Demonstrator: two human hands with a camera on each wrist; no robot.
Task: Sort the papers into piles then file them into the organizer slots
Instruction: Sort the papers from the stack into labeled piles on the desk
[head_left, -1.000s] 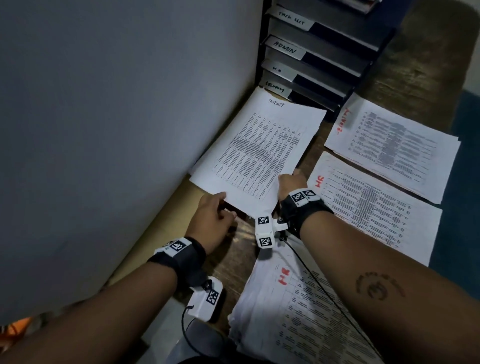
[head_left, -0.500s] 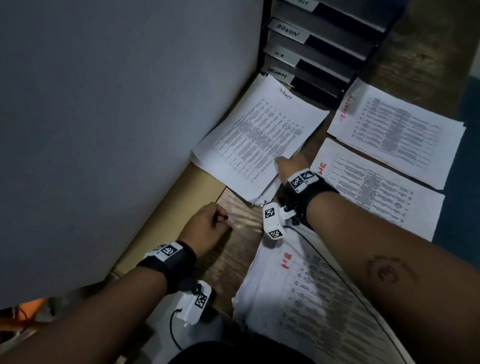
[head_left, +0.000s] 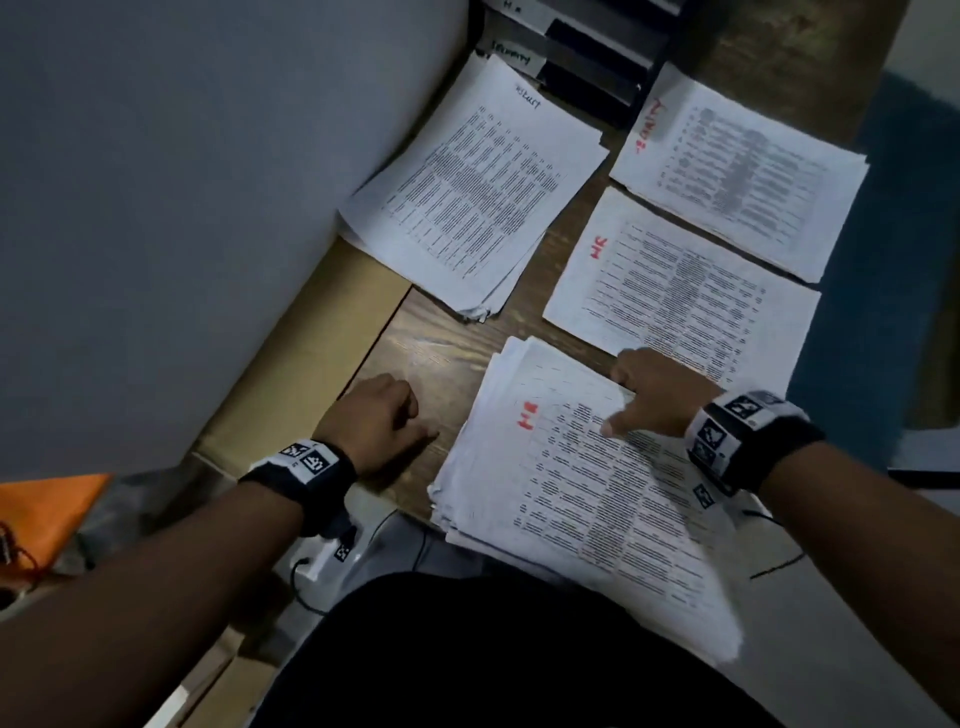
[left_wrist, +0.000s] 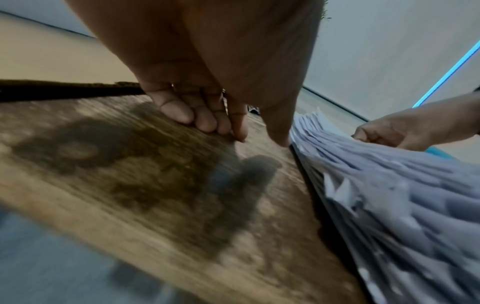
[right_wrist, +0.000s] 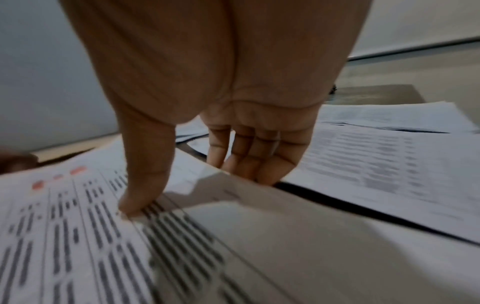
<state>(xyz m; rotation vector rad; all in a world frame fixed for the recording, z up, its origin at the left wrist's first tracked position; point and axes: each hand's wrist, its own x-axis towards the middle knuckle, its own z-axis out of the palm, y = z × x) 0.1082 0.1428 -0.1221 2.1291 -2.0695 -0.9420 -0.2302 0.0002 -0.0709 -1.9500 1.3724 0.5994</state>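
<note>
Four lots of printed papers lie on the wooden table (head_left: 431, 353). A thick near stack (head_left: 571, 493) marked in red sits in front of me. My right hand (head_left: 649, 395) is on its far edge, thumb pressed on the top sheet (right_wrist: 103, 236), fingers (right_wrist: 259, 160) curled over the raised edge. My left hand (head_left: 379, 421) rests on bare wood left of the stack (left_wrist: 389, 185), fingers (left_wrist: 207, 121) curled, holding nothing. A black-labelled pile (head_left: 467, 192) lies far left, a red-marked pile (head_left: 675, 280) in the middle and another (head_left: 743, 171) far right. The labelled organizer (head_left: 582, 47) stands behind them.
A grey partition (head_left: 182, 208) with a beige strip (head_left: 311, 364) at its foot closes off the left side. Blue floor (head_left: 883, 260) lies past the table's right edge. An orange thing (head_left: 47, 514) sits low on the left. My dark clothing (head_left: 493, 649) meets the near edge.
My right hand left the far-left pile and came back onto the near stack. My left hand let go of that pile and drew back onto the bare wood. The view tilted down.
</note>
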